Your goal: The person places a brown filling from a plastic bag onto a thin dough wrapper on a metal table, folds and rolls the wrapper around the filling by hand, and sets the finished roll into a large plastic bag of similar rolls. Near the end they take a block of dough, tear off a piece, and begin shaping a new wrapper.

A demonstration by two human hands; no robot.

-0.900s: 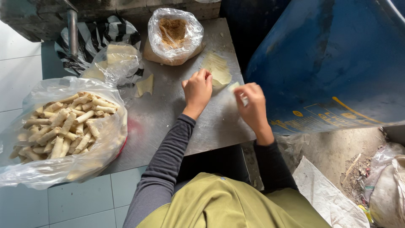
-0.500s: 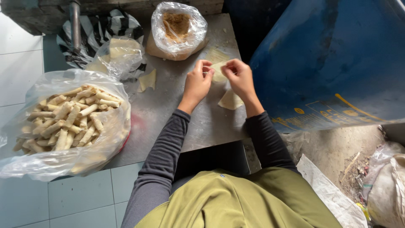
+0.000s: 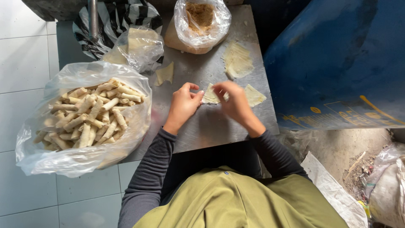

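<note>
Bag of finished rolls (image 3: 86, 114); blue drum (image 3: 337, 63); possibly filling bag (image 3: 201, 21).

This is a simple food preparation corner, maybe a small home business: a steel table (image 3: 211, 131) stands on white floor tiles (image 3: 25, 63), with a big clear plastic bag of rolled pastry sticks (image 3: 88, 114), and a blue plastic barrel (image 3: 337, 55) beside.

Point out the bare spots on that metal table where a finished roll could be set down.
Bare metal table lies between the wrists and the near edge, and between the loose wrapper and wrapper stack. Crowded: the far edge with the filling bag, the left with the bag of rolls.
</note>
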